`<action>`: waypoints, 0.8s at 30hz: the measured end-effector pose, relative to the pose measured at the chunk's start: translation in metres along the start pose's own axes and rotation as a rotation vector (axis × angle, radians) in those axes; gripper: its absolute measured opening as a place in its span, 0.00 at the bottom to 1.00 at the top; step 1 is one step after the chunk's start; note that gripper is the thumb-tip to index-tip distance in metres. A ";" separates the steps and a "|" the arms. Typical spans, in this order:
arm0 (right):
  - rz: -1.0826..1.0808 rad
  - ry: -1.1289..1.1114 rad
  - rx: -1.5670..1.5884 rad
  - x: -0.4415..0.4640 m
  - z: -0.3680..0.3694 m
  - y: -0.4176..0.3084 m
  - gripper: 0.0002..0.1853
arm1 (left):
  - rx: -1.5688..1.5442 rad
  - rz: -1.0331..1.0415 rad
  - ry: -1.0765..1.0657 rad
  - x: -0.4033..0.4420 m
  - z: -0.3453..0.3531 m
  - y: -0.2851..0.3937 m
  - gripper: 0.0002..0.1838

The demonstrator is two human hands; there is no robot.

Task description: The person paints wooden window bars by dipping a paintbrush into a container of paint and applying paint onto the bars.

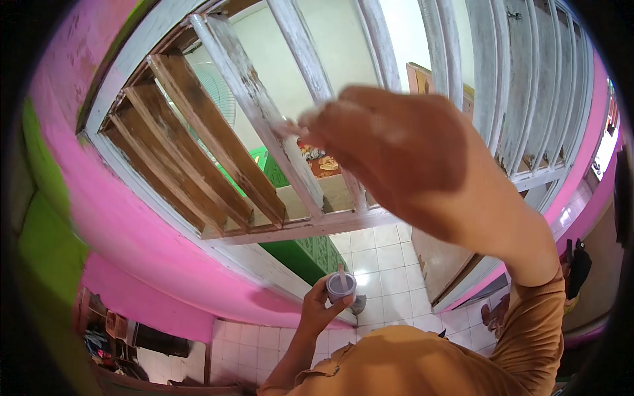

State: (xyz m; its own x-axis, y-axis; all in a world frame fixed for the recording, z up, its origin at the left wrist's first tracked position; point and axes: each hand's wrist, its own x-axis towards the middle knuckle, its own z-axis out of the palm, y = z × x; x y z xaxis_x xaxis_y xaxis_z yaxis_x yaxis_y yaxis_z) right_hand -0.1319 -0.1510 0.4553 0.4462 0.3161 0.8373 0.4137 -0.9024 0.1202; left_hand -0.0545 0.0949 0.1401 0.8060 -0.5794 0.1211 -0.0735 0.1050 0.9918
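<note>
White square-tiled floor (389, 267) on both sides of the doorway, with a bright reflection
A green piece with a patterned panel (316, 254) stands along its left edge beyond the opening; a small grey thing (359, 304), too unclear to name, shows low by the foot of the door frame (347, 318)

A hand could pass between the white slats (253, 99) at centre, though the right hand (396, 142) and, left, brown slats (216, 135) obstruct.
</note>
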 end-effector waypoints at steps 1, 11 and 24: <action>-0.018 0.060 0.002 0.006 0.001 0.003 0.09 | 0.003 0.003 -0.002 0.001 0.000 0.001 0.35; -0.018 0.170 0.097 0.005 0.005 -0.004 0.13 | 0.044 0.012 -0.012 -0.001 0.001 0.001 0.34; 0.042 0.245 0.092 0.022 0.006 0.006 0.08 | 0.034 0.005 -0.022 -0.002 0.003 -0.001 0.34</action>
State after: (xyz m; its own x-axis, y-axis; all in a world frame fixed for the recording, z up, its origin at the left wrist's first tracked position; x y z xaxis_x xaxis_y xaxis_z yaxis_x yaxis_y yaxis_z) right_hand -0.1145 -0.1480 0.4716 0.2632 0.1884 0.9462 0.4743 -0.8793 0.0432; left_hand -0.0576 0.0939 0.1386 0.7922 -0.5970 0.1262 -0.0975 0.0802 0.9920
